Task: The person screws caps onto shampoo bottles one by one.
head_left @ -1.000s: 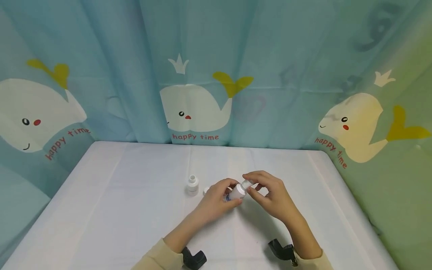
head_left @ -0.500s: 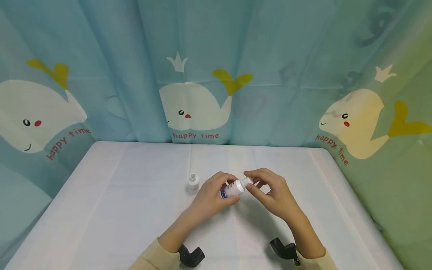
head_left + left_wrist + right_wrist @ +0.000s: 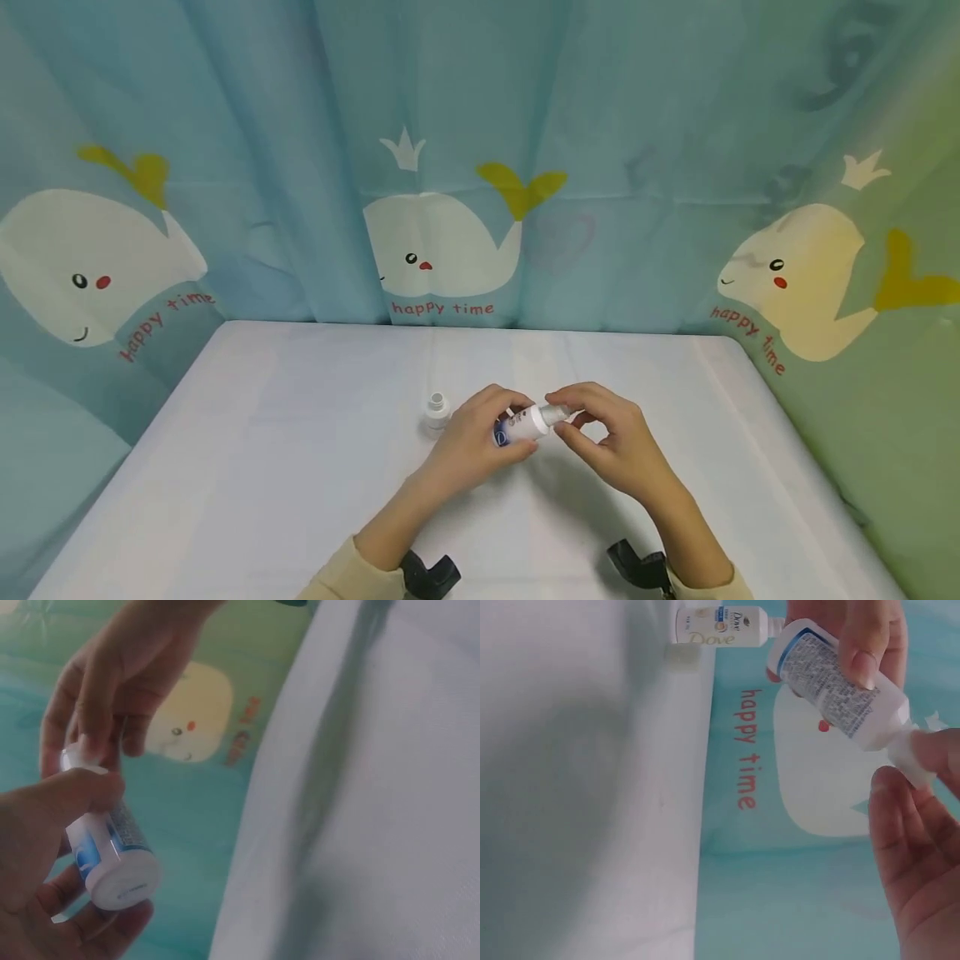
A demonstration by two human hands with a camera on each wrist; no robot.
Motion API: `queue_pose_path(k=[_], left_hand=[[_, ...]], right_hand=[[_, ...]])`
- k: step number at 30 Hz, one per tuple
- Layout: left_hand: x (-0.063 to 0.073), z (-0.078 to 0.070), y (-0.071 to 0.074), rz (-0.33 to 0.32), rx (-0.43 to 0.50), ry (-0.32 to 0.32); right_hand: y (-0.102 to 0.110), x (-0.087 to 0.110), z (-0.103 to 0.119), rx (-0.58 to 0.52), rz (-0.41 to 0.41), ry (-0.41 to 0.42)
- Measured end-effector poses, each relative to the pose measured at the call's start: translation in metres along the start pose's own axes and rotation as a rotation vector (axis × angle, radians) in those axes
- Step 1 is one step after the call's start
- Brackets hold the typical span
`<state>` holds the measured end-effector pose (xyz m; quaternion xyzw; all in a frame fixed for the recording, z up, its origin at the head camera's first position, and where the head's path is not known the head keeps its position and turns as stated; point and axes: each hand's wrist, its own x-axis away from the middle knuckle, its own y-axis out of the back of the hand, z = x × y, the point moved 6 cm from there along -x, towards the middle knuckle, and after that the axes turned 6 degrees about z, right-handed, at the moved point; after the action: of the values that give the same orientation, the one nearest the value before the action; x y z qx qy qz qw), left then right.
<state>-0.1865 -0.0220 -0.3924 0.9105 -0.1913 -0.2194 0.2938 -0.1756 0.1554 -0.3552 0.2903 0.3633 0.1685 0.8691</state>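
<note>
A small white bottle point(image 3: 521, 424) with a blue-banded label lies tilted in my left hand point(image 3: 471, 435), its neck pointing to the right. Thumb and fingers grip it round the body; its flat base point(image 3: 124, 881) faces the left wrist camera. My right hand point(image 3: 617, 437) pinches the pale, partly see-through cap point(image 3: 553, 414) at the neck end. In the right wrist view, fine print covers the held bottle point(image 3: 840, 686), and the fingers hide part of the cap point(image 3: 909, 756). How tightly the cap sits cannot be told.
A second white bottle point(image 3: 436, 415), marked Dove in the right wrist view, stands upright without a cap just beyond my left hand. The white table point(image 3: 300, 467) ends at a blue-green curtain point(image 3: 637, 275) printed with whales. Black wrist mounts point(image 3: 431, 575) hang by both sleeves.
The held bottle has turned flatter, showing more of its label and neck. My left hand has shifted slightly. A small white thing beside it a second ago is out of sight.
</note>
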Motion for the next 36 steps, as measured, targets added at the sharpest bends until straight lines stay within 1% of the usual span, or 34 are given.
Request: queue_pose_path(k=[3,6,9,13,16,20,22,25,27,29,31,36], left_hand=[[0.0,-0.002,0.001,-0.002,-0.009,-0.022],[0.001,-0.004,0.003,-0.012,-0.022,-0.034],[0.001,-0.006,0.004,-0.022,-0.022,-0.039],[0.001,-0.007,0.007,-0.038,-0.013,-0.031],[0.002,-0.007,0.009,-0.047,-0.012,-0.029],[0.001,-0.008,0.009,-0.038,-0.022,-0.045],[0.001,-0.009,0.008,-0.031,-0.03,-0.051],[0.002,-0.009,0.009,-0.03,-0.034,-0.054],[0.002,-0.009,0.01,-0.037,-0.033,-0.043],[0.002,-0.009,0.012,-0.046,-0.028,-0.035],[0.002,-0.008,0.012,-0.048,-0.031,-0.033],[0.002,-0.009,0.011,-0.038,-0.032,-0.047]], right_hand=[[0.001,0.002,-0.001,0.033,-0.022,-0.032],[0.001,0.0,-0.001,0.034,-0.054,-0.043],[0.001,0.0,0.001,0.012,-0.068,-0.013],[-0.001,0.0,0.007,-0.021,-0.059,0.069],[0.0,0.0,0.007,-0.011,-0.054,0.085],[0.001,0.0,0.004,0.034,-0.068,0.041],[0.001,0.0,0.004,0.034,-0.081,0.03],[0.001,-0.001,0.005,-0.005,-0.078,0.047],[0.0,-0.001,0.007,-0.039,-0.065,0.07],[-0.001,0.0,0.007,-0.05,-0.048,0.077],[-0.002,0.0,0.005,-0.034,-0.041,0.063],[-0.001,0.001,0.0,0.027,-0.057,0.012]])
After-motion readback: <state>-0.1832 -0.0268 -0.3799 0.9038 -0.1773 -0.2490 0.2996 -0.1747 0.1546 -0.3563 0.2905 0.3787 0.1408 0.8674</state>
